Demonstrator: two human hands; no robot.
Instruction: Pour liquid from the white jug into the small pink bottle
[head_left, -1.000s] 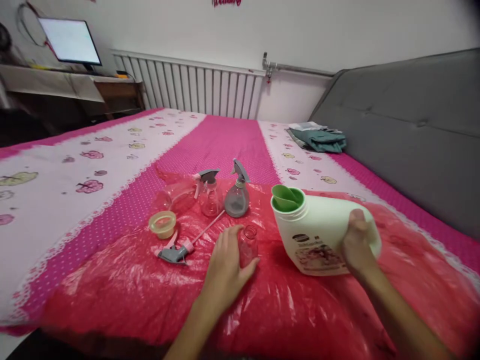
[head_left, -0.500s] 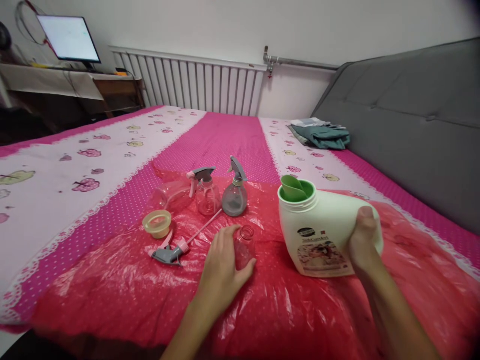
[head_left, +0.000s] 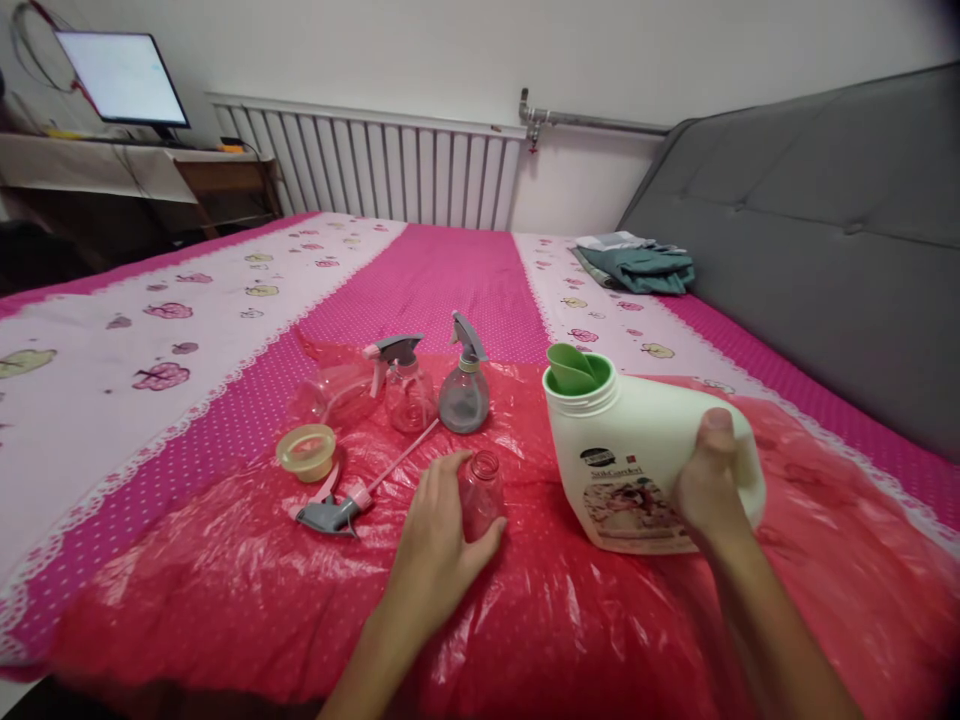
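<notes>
My left hand [head_left: 442, 530] is closed around a small clear bottle [head_left: 484, 492] with an open neck, standing on a red plastic sheet [head_left: 517, 630]. My right hand [head_left: 709, 480] grips the handle of a large pale detergent jug [head_left: 637, 450]. The jug is uncapped and tilted to the left, with a green spout [head_left: 574, 370] in its mouth. Left of my left hand lies a loose spray trigger [head_left: 330, 512] with a pink collar and a thin tube. A yellowish translucent cap [head_left: 306, 453] rests beyond it.
A grey spray bottle [head_left: 463, 398] and a pink spray bottle [head_left: 410, 398] stand behind my left hand; another clear bottle [head_left: 330, 390] lies beside them. Folded clothes [head_left: 637, 265] sit near the grey headboard [head_left: 810, 190]. A radiator [head_left: 375, 165] runs along the wall.
The view has shifted slightly, so most things appear a little farther left. The jug is tipped a bit more towards the small bottle. Both hands keep their holds.
</notes>
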